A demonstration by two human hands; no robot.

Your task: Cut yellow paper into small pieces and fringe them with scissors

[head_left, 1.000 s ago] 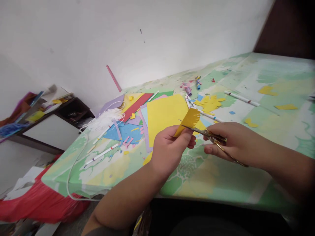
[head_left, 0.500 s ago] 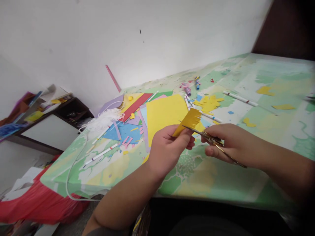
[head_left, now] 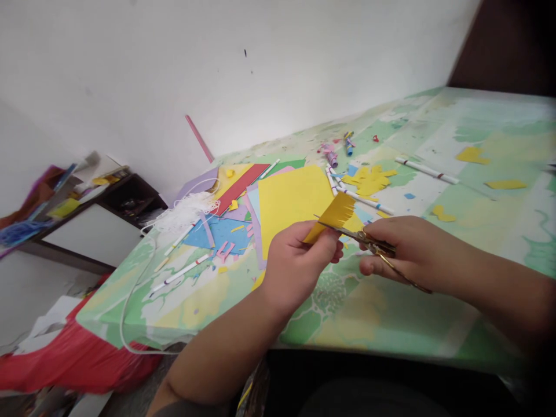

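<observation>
My left hand (head_left: 297,260) pinches the lower end of a yellow foam-like strip (head_left: 333,213) that has a fringe of slits along its right edge. In my right hand (head_left: 408,249) is a pair of scissors (head_left: 376,248) with gold-coloured handles. Their blades lie across the strip, just above my left thumb. Behind the strip lies a large yellow sheet (head_left: 295,202) on top of other coloured sheets. Cut yellow pieces (head_left: 369,180) are beside it on the right.
White markers (head_left: 428,171) lie about the patterned tablecloth (head_left: 347,330). Two small decorated rolls (head_left: 330,156) are at the back. Left are a tangle of white cord (head_left: 185,211), a red strip (head_left: 241,188) and a blue sheet (head_left: 221,234). A low cabinet (head_left: 93,231) stands beyond the table.
The scissor blades look more closed across the yellow strip than before. Both hands keep nearly the same places; the view has shifted slightly.
</observation>
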